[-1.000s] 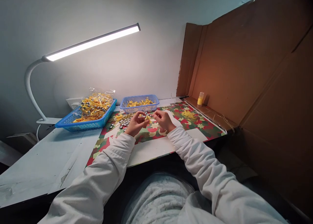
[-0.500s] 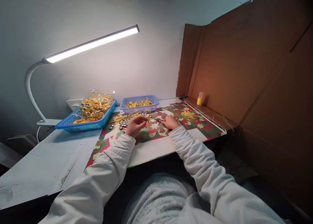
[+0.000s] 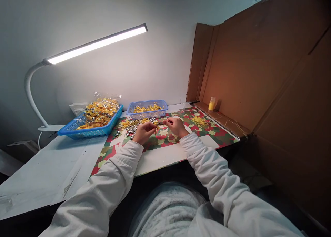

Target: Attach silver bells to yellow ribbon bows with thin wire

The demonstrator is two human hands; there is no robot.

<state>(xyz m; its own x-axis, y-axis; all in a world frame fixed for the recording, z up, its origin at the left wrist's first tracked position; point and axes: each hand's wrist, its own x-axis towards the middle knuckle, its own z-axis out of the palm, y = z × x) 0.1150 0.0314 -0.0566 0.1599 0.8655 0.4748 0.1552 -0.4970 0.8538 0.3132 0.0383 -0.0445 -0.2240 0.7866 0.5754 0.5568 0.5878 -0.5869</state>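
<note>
My left hand [image 3: 144, 132] is closed in a pinch on a small yellow piece [image 3: 156, 127], too small to make out fully. Facing it, my right hand [image 3: 176, 126] grips a thin dark tool [image 3: 160, 123] that points left toward that piece; its exact kind is unclear. Just behind and left of my left hand lies a loose heap of silver beads [image 3: 132, 126] with yellow stems and ribbon pieces. Both hands are above a red, green and cream patterned sheet [image 3: 162, 140].
At the left stands a blue basket [image 3: 85, 132] heaped with yellow bows and silver beads. A smaller blue basket [image 3: 147, 115] holds yellow pieces. Yellow threads [image 3: 200, 121] lie to the right. A small yellow bottle [image 3: 211, 104] stands by the cardboard wall [image 3: 258, 68]. A lamp [image 3: 98, 43] hangs above.
My right hand has risen slightly and moved left with the thin tool, bringing its tip close to the piece in my left hand. My left hand has barely moved.
</note>
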